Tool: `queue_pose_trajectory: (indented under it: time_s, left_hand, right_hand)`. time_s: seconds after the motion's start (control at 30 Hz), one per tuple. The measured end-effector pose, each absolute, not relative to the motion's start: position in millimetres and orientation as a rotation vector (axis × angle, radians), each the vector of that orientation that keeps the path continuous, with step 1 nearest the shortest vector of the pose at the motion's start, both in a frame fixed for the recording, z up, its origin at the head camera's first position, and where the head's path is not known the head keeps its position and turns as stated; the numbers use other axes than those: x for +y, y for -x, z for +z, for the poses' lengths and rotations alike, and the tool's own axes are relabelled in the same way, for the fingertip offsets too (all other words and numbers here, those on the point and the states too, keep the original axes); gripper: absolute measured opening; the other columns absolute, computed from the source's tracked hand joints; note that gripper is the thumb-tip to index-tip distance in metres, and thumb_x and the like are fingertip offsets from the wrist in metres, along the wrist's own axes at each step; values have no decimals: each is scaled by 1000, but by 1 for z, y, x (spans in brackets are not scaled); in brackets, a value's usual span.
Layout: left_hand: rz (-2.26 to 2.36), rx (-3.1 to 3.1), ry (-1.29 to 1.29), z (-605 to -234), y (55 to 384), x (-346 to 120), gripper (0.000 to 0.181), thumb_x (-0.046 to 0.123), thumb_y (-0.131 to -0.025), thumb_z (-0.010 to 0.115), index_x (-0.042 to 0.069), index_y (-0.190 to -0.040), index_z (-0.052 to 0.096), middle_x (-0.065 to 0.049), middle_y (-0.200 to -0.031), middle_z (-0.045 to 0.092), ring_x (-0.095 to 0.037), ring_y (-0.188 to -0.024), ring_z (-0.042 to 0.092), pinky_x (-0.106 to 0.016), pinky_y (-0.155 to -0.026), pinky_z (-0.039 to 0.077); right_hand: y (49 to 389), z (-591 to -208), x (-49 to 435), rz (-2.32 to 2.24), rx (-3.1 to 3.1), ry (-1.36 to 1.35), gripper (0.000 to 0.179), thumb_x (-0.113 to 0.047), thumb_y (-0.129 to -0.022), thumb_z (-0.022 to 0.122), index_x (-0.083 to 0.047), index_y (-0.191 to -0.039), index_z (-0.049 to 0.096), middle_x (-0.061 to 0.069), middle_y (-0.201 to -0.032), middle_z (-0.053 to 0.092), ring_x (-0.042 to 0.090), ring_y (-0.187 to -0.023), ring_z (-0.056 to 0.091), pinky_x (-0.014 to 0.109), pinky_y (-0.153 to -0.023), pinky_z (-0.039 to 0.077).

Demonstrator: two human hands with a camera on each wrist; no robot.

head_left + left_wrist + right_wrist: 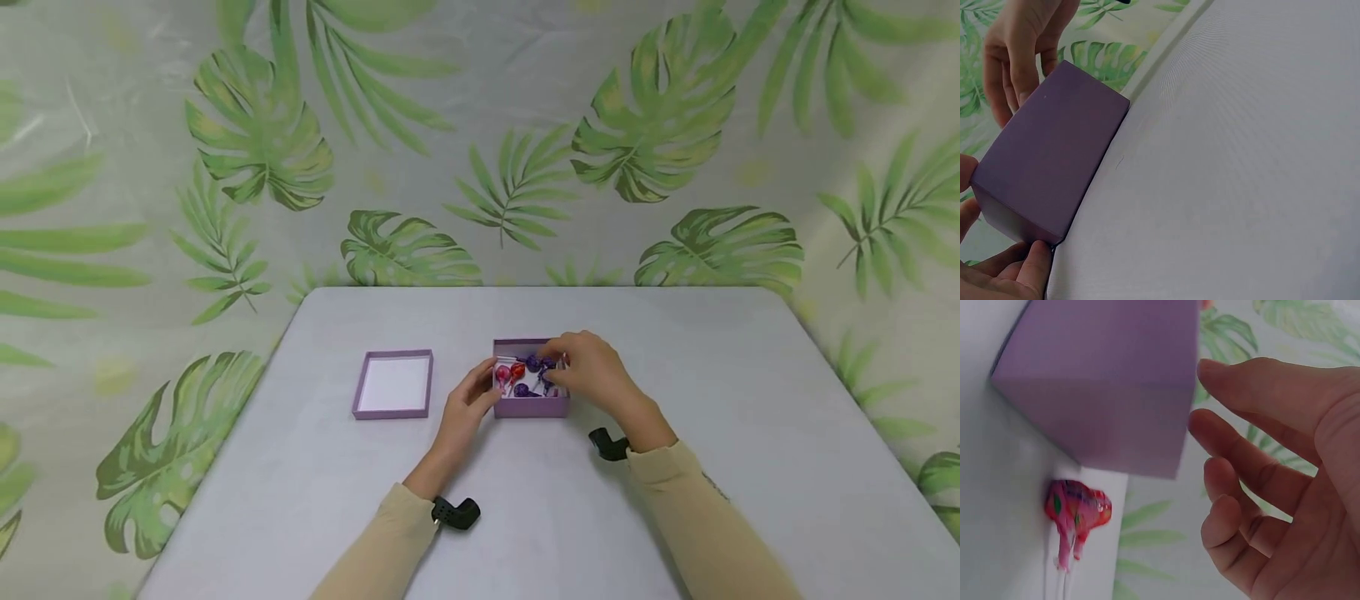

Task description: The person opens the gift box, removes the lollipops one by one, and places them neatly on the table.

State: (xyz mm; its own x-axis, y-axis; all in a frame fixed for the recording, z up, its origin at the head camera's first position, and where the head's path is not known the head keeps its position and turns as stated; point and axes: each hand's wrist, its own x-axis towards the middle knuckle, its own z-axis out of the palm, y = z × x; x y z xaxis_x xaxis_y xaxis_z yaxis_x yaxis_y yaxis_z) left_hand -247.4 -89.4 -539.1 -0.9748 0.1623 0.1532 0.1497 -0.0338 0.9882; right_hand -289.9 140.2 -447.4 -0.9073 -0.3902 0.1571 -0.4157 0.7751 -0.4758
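My left hand (459, 421) holds the left side of an open purple box (531, 407), its thumb near the front corner. In the left wrist view its fingertips (1036, 262) touch the box's lower corner. Inside the box lie a red lollipop (518, 369), a pink lollipop (503, 375) and several dark purple lollipops (522, 390). Over the box's right side reaches my right hand (596, 371), fingertips above the purple lollipops. The right wrist view shows its thumb and forefinger apart, nothing visible between them. A pink-and-red wrapped lollipop (1079, 503) lies on the table beside the box.
A shallow purple lid (393, 383) with a white inside lies to the left of the box. The white table (720, 350) ends at a leaf-patterned backdrop (510, 192). A black wrist camera (456, 513) sits on the left wrist, another (608, 444) on the right.
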Motion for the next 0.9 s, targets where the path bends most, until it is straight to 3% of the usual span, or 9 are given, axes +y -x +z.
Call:
queue_pose_trajectory:
  time_s: [0.47,0.63,0.9]
  left_hand:
    - [2223,2109,-350,-509,236,-88,53,8,-103,56,6,-153,41,-21,-157,37,-35,-145,35,-43,-114,35]
    - [2239,2101,-340,-511,236,-87,52,6,-102,56,6,-153,42,-22,-156,38,-35,-145,35,-43,-114,35]
    - [2233,2120,-328,-512,235,-88,52,5,-102,56,7,-153,43,-21,-155,39,-34,-144,37,-43,-113,36]
  right_hand:
    - [298,-458,116,601,-2944,-783,20,-8,-81,82,-12,-101,80,-6,-76,63,19,-77,52,34,-65,46]
    - [301,-464,114,602,-2970,-795,18,-5,-81,81,-11,-98,80,-3,-80,68,16,-69,53,30,-61,47]
    - [305,-467,110,558,-3002,-794,13,-7,-81,83,-11,-93,81,-1,-81,71,15,-69,57,33,-63,52]
